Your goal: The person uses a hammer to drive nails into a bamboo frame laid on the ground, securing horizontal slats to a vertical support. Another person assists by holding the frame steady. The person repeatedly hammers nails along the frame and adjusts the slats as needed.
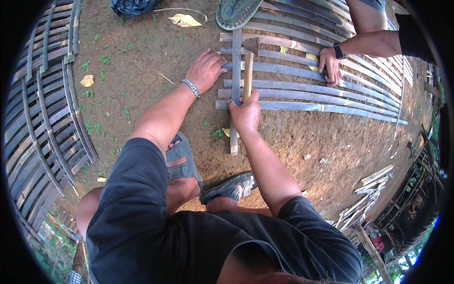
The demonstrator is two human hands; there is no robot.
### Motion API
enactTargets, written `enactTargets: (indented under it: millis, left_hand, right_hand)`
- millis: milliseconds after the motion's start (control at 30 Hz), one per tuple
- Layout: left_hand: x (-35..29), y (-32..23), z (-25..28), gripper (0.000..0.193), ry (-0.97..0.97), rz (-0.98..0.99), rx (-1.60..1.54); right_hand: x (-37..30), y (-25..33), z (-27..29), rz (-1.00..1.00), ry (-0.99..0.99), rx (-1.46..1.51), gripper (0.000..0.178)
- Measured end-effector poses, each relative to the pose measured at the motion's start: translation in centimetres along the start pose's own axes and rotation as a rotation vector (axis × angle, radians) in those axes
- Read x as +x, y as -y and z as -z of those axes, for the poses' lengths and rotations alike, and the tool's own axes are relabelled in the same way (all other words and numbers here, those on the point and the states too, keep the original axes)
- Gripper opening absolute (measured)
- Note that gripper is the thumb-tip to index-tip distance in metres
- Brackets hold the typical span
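Note:
My right hand (245, 113) is closed round the wooden handle of a hammer (248, 78), whose dark metal head points away from me. That hand rests at the near part of a bamboo crosspiece (235, 128), which lies across the left ends of several long bamboo slats (302, 96). My left hand (205, 71), with a chain bracelet on its wrist, is just left of the crosspiece. Its fingers stretch out to the end of one slat, and nothing shows in its grasp. A co-worker's hand (329, 66) with a dark wristwatch presses on the slats farther right.
A finished-looking slatted bamboo panel (47, 118) lies at the left. A sandal sole (238, 12) stands on the slats at the top, near a dark plastic bag (134, 6). Bamboo offcuts (366, 194) are heaped at the lower right. My sandalled feet (231, 187) are on the bare soil.

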State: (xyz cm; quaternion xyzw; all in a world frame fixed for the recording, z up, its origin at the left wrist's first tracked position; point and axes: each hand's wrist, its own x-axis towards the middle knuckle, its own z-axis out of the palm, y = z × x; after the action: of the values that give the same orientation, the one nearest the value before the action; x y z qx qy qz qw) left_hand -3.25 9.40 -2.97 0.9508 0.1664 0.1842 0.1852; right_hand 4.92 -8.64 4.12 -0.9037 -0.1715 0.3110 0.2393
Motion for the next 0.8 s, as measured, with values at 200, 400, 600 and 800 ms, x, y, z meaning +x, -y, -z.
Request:
enactTargets:
  millis: [200, 400, 600, 800]
  left_hand:
    - [-0.02, 0.08, -0.14, 0.029, -0.017, 0.001, -0.015]
    - [0.04, 0.02, 0.02, 0.029, -0.004, 0.014, -0.018]
    - [-0.12, 0.19, -0.16, 0.029, -0.006, 0.013, -0.005]
    - [-0.02, 0.12, -0.11, 0.03, -0.001, 0.021, -0.015]
  right_hand:
    - [0.24, -0.23, -0.26, -0.024, -0.001, 0.025, 0.067]
    - [0.38, -0.59, -0.61, -0.001, -0.037, 0.019, 0.063]
    - [0.32, -0.35, -0.27, -0.03, 0.012, 0.036, 0.066]
    - [0.35, -0.45, -0.3, -0.036, 0.012, 0.058, 0.065]
